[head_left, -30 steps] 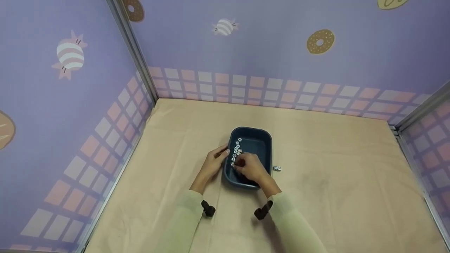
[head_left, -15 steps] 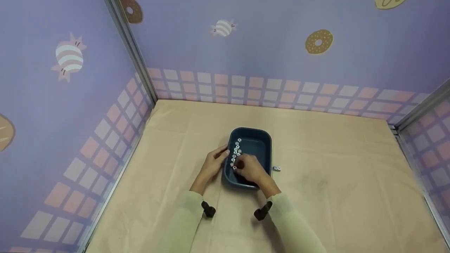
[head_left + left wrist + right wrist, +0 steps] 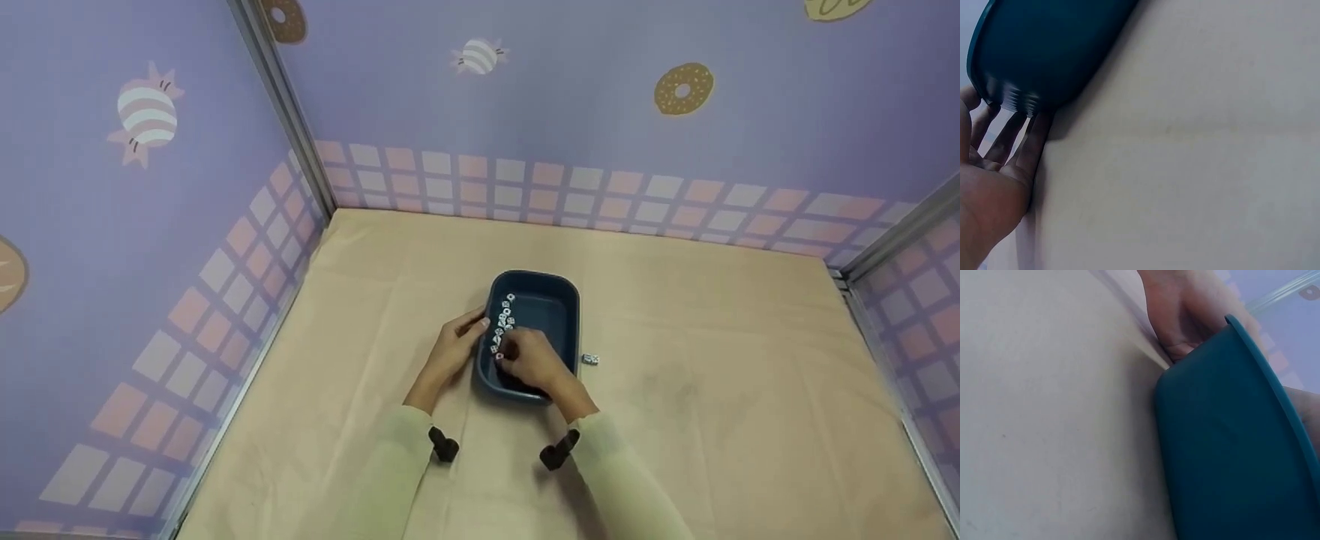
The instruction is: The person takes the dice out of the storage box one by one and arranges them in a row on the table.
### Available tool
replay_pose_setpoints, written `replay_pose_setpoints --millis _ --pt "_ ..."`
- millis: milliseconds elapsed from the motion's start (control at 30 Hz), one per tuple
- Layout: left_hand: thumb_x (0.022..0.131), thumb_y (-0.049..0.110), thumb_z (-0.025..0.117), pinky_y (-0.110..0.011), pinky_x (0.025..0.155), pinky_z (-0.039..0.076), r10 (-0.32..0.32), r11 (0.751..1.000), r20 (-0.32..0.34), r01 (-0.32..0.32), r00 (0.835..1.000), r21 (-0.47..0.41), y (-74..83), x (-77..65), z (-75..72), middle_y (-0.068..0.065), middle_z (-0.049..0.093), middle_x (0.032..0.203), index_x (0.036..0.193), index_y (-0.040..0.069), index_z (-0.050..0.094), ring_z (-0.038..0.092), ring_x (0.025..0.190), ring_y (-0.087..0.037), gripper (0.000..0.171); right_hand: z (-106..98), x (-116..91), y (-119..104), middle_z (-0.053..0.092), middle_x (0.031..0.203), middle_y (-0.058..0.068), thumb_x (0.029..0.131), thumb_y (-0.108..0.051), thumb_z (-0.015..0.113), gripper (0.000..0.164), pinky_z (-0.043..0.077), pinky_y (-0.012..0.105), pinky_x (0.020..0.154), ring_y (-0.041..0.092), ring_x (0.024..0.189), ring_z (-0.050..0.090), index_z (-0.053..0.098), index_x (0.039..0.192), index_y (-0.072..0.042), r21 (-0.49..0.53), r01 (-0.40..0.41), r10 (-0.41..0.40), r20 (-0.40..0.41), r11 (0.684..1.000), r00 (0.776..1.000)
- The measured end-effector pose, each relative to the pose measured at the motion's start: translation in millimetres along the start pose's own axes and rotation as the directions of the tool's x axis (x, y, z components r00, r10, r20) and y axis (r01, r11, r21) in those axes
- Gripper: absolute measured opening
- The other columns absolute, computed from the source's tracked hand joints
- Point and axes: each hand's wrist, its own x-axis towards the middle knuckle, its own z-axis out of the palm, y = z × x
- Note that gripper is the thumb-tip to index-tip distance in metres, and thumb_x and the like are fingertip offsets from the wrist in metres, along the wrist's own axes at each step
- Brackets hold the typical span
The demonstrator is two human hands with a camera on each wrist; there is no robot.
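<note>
A dark blue rectangular tub (image 3: 576,322) stands on the cloth. Inside it, several white dice (image 3: 502,321) lie in an uneven line along the left wall. My left hand (image 3: 454,346) holds the tub's left side, thumb over the rim; in the left wrist view its fingers (image 3: 1036,140) reach up against the outer wall. My right hand (image 3: 534,358) is down in the tub with curled fingers, pinching a die (image 3: 500,356) at the near end of the line. In the right wrist view the tub wall (image 3: 1230,433) hides the right fingertips.
Two dice (image 3: 591,359) lie side by side on the beige cloth (image 3: 712,375), just right of the tub. Printed panels (image 3: 570,105) wall in the back and sides. A dark wrist mount (image 3: 444,445) juts inward from each sleeve.
A die at the right fingertips, hidden a second ago, now shows at the near end of the line. The right hand has shifted barely; the left hand and tub stay put.
</note>
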Motion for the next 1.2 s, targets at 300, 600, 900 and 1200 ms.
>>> replay_pose_setpoints --millis 300,600,900,1200 --pt "0.108 0.032 0.065 -0.041 0.117 0.044 0.012 0.998 0.006 -0.011 1.000 -0.060 2.4 0.5 1.9 -0.007 0.060 0.152 0.151 0.016 0.061 0.056 0.140 -0.024 0.047 -3 -4 -6 0.066 0.092 0.000 0.093 -0.006 0.077 0.012 0.055 0.032 0.072 0.014 0.081 0.060 0.069 0.101 -0.007 -0.047 0.108 -0.111 -0.056 0.993 0.992" --pt "0.107 0.030 0.065 -0.040 0.120 0.042 -0.015 0.997 -0.005 0.015 1.000 -0.076 2.0 0.5 1.9 -0.009 0.058 0.154 0.151 0.012 0.060 0.052 0.144 -0.025 0.048 -49 -23 -9 0.069 0.099 0.006 0.090 0.000 0.079 0.016 0.061 0.034 0.078 0.016 0.087 0.067 0.072 0.104 -0.003 0.034 0.183 -0.174 -0.182 0.983 0.968" --pt "0.107 0.032 0.066 -0.041 0.120 0.041 -0.026 0.998 -0.010 0.025 1.000 -0.063 0.9 -2.0 3.3 -0.009 0.057 0.155 0.152 0.012 0.059 0.051 0.145 -0.026 0.050 -95 -61 51 0.069 0.092 0.006 0.090 0.004 0.079 0.013 0.061 0.039 0.071 0.019 0.082 0.068 0.074 0.099 -0.003 0.074 0.113 -0.083 -0.332 0.991 0.940" --pt "0.107 0.032 0.065 -0.043 0.121 0.040 -0.007 0.998 -0.005 0.007 1.000 -0.062 1.7 -1.1 1.1 -0.010 0.055 0.156 0.152 0.012 0.059 0.049 0.146 -0.028 0.050 -95 -91 103 0.071 0.096 0.006 0.092 0.003 0.079 0.012 0.060 0.036 0.077 0.022 0.088 0.069 0.075 0.101 -0.003 0.125 -0.072 0.102 -0.257 0.990 0.961"
